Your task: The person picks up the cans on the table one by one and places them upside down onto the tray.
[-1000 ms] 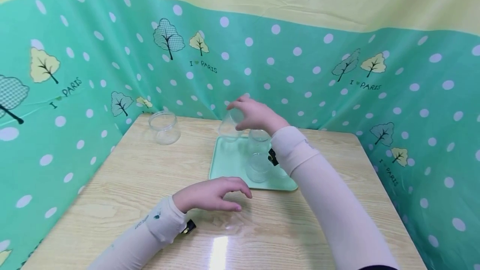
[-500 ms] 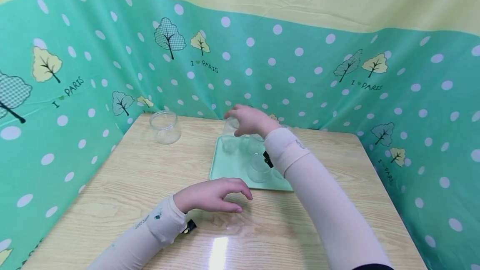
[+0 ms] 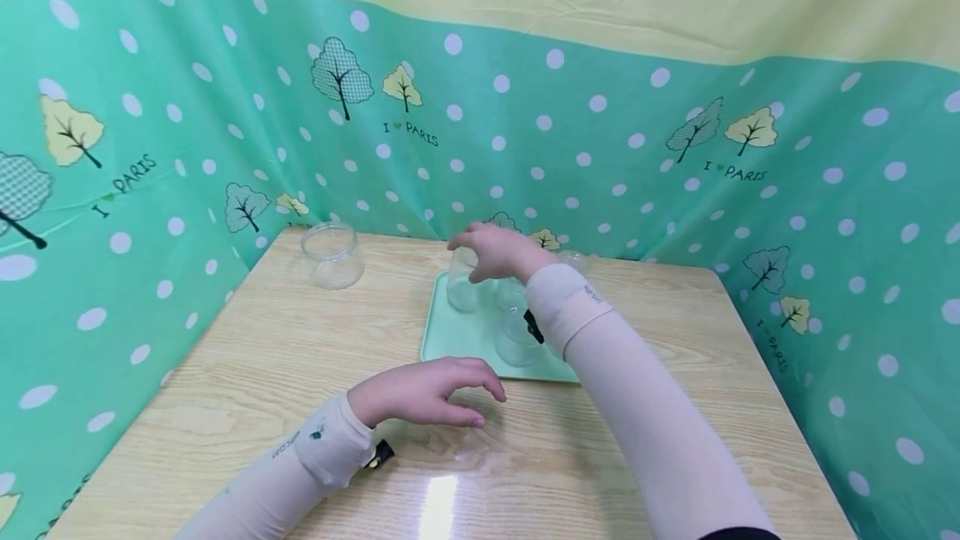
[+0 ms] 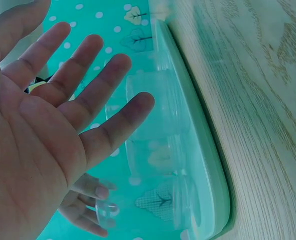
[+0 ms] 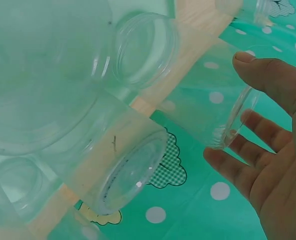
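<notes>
In the head view my right hand [image 3: 501, 252] holds a clear, straight-sided jar [image 3: 462, 292] by its top, at the back left part of the pale green tray [image 3: 438, 340]. The right wrist view shows thumb and fingertips at opposite sides of the rim of this jar [image 5: 200, 97]. More clear jars [image 3: 517, 342] stand on the tray beside it, partly hidden by my right forearm. My left hand [image 3: 435, 390] hovers before the tray's front edge, fingers spread and holding nothing. Its palm and loose fingers fill the left side of the left wrist view.
A wider clear jar [image 3: 332, 261] stands alone at the table's back left. The wooden table [image 3: 247, 373] is bordered at the back and sides by a green dotted cloth [image 3: 600, 148]. Another clear round thing [image 3: 573, 260] shows behind my right wrist.
My right hand has come down and slightly nearer with the jar, which was tilted above the tray's back edge and now stands upright at the tray. The left hand has stayed put.
</notes>
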`<state>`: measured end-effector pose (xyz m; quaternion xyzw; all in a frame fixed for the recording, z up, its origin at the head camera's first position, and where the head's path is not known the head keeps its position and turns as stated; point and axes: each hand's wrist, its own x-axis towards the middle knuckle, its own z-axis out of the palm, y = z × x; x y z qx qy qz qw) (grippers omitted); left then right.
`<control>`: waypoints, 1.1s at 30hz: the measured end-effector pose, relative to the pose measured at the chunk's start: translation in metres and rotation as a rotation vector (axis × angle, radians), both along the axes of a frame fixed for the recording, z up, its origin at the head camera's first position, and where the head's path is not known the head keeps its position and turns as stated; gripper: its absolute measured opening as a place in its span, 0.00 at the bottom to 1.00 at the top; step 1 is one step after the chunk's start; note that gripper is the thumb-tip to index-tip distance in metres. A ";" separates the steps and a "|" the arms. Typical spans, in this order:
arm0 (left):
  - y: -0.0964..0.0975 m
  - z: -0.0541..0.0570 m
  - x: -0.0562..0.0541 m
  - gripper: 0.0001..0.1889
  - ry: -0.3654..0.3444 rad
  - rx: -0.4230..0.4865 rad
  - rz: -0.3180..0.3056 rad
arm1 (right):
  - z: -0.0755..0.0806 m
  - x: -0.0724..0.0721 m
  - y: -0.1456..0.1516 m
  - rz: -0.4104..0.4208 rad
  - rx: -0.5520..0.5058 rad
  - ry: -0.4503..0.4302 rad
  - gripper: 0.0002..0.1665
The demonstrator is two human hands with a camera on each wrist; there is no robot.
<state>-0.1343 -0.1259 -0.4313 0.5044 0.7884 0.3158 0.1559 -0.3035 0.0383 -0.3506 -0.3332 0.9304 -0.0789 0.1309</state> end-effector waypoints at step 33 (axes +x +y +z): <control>0.001 -0.002 0.000 0.17 0.026 -0.025 -0.009 | -0.009 -0.001 -0.006 -0.020 -0.001 0.020 0.36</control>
